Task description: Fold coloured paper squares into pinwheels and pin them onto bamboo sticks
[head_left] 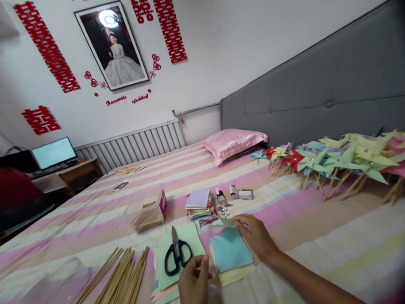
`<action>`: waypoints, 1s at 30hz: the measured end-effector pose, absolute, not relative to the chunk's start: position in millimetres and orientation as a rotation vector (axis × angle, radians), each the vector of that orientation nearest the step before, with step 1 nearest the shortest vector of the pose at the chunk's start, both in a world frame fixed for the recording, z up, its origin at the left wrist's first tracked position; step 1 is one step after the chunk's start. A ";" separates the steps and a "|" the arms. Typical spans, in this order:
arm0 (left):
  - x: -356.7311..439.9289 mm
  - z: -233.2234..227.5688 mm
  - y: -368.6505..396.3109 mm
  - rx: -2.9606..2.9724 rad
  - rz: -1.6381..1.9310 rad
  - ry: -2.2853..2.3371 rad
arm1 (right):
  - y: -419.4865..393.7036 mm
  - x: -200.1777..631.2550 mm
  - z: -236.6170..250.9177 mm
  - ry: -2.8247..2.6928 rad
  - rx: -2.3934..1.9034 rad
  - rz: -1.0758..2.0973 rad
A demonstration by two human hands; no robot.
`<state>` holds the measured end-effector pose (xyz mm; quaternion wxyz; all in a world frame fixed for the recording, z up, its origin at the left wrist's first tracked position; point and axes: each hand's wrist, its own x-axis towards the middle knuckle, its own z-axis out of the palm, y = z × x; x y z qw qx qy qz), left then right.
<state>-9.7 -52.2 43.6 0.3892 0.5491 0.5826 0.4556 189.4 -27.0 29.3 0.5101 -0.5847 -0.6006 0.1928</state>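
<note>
My right hand [257,236] pinches a pale green piece of paper [228,222] by its edge, just behind a stack of blue and yellow paper squares [231,249]. My left hand [194,282] is closed, thumb against curled fingers, low in front of the scissors; whatever it may hold is hidden. The dark-handled scissors [176,253] lie with blades pointing away on larger green paper sheets [195,235]. Behind my hands stands a pile of coloured paper squares [198,199], lilac on top. Small metal fasteners [224,210] lie scattered beside small boxes [245,194].
Bundles of thin wooden sticks [121,277] lie at the front left. A clear plastic box [150,214] holds more sticks. Finished paper pinwheels [338,159] crowd the right side by the grey headboard [317,85]. A pink pillow [236,142] rests farther back. A person in red [11,194] is at far left.
</note>
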 end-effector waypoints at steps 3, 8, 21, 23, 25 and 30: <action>-6.3 42.6 -52.1 1.264 1.149 1.372 | -24.9 189.7 29.9 -1.338 -1.346 0.515; -0.2 46.7 -51.3 0.854 0.983 1.266 | -27.4 180.4 35.2 -1.323 -1.179 0.646; -10.1 69.5 -57.1 0.533 1.149 0.904 | -46.5 168.5 54.9 -1.433 -0.825 1.045; -10.4 68.2 -57.5 0.579 1.165 0.938 | -46.7 169.3 55.3 -1.473 -0.830 1.064; -10.3 68.9 -58.3 0.595 1.162 0.945 | -47.8 170.3 55.6 -1.519 -0.854 1.071; -12.5 76.3 -59.9 0.548 1.141 0.959 | -52.6 172.3 53.6 -1.599 -0.902 1.106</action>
